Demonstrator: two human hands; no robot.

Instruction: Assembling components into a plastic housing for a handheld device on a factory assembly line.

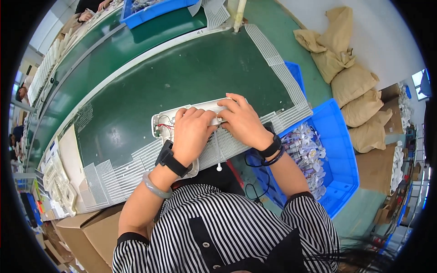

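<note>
Across the near side of the green mat lies a long white plastic housing (157, 122), open on top, with thin red wires (165, 126) showing at its left end. My left hand (192, 132) bends over its middle, fingers curled and pressed on it. From the right, my right hand (245, 122) grips the same housing, its thumb and fingertips meeting the left fingertips at a small part I cannot make out. A white cord with a small round end (219, 168) hangs down between the hands. Another white rounded edge (195, 169) shows beneath my left wrist.
White grid strips (123, 175) border the green worktable (195, 68). A blue bin (337, 150) of small wrapped parts stands at right, with tan sacks (357, 84) beyond. White plastic frames (59, 175) lie at left. Across the belt, another blue bin (157, 13) and a person's hand (85, 17) appear.
</note>
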